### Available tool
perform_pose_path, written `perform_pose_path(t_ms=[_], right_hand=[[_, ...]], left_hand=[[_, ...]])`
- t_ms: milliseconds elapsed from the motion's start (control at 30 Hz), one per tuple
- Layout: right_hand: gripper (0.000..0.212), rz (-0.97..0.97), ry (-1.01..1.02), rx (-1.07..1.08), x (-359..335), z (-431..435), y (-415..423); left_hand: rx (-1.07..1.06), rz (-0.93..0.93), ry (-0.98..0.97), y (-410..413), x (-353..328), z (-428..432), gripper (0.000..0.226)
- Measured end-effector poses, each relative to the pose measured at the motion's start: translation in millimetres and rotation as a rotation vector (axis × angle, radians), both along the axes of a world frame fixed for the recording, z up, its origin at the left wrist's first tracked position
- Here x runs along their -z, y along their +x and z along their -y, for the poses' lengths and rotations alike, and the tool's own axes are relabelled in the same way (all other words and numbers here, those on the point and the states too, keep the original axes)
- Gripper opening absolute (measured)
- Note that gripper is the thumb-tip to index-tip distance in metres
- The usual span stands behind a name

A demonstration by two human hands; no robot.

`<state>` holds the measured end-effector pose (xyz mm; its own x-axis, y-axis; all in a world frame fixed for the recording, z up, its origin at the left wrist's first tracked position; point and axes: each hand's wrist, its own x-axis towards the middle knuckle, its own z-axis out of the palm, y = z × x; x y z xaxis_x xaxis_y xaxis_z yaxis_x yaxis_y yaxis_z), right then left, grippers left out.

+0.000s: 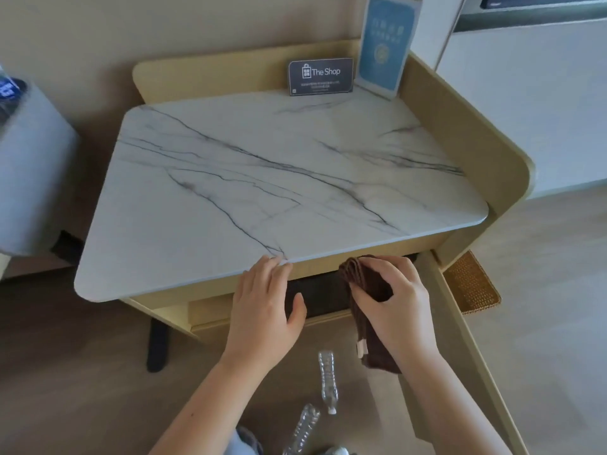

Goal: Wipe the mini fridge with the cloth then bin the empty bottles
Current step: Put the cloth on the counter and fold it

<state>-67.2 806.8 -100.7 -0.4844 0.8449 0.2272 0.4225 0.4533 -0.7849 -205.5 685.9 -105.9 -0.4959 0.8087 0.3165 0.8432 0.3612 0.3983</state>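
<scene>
My right hand (pixel 394 300) grips a folded brown cloth (pixel 369 343) just below the front edge of the marble top (pixel 262 178). The cloth hangs down past my wrist. My left hand (pixel 266 307) reaches in beside it with straight fingers, fingertips at the marble's front edge. Behind both hands a dark surface, the mini fridge (pixel 318 295), shows inside the wooden cabinet. Two clear empty plastic bottles lie on the floor below: one (pixel 328 382) between my forearms, another (pixel 303 428) nearer the bottom edge.
A dark "The Shop" card (pixel 320 76) and a blue sign in a clear stand (pixel 384 44) stand at the back of the top. The open cabinet door (pixel 460 339) juts out on the right, its woven inner panel (pixel 469 284) showing. A grey bin (pixel 29 172) sits left.
</scene>
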Motion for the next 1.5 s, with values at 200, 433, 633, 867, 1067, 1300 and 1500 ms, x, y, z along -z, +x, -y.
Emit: perform_pose_path(t_ms=[200, 433, 633, 867, 1067, 1300, 1500], right_hand=[[0.033, 0.008, -0.026, -0.133, -3, 3, -75], [0.031, 0.074, 0.012, -0.207, -21, -8, -205], [0.028, 0.12, 0.028, -0.22, -29, -23, -294], [0.025, 0.165, -0.007, -0.209, -22, -36, -399], [0.029, 0.275, -0.014, -0.205, -3, -39, -462], [0.043, 0.416, 0.016, -0.235, 23, -33, -465], [0.065, 0.503, 0.139, -0.254, 28, -23, -433]], left_hand=[[-0.138, 0.003, 0.009, -62, 5, 29, 0.036], [-0.223, 0.048, 0.033, -181, -8, 20, 0.039], [-0.246, 0.053, 0.069, -253, -6, 7, 0.039], [-0.277, 0.076, 0.076, -326, -2, -2, 0.038], [-0.291, 0.082, 0.114, -364, 8, -2, 0.037], [-0.307, 0.118, 0.086, -369, 25, 1, 0.037], [-0.298, 0.159, 0.059, -360, 31, 0, 0.039]])
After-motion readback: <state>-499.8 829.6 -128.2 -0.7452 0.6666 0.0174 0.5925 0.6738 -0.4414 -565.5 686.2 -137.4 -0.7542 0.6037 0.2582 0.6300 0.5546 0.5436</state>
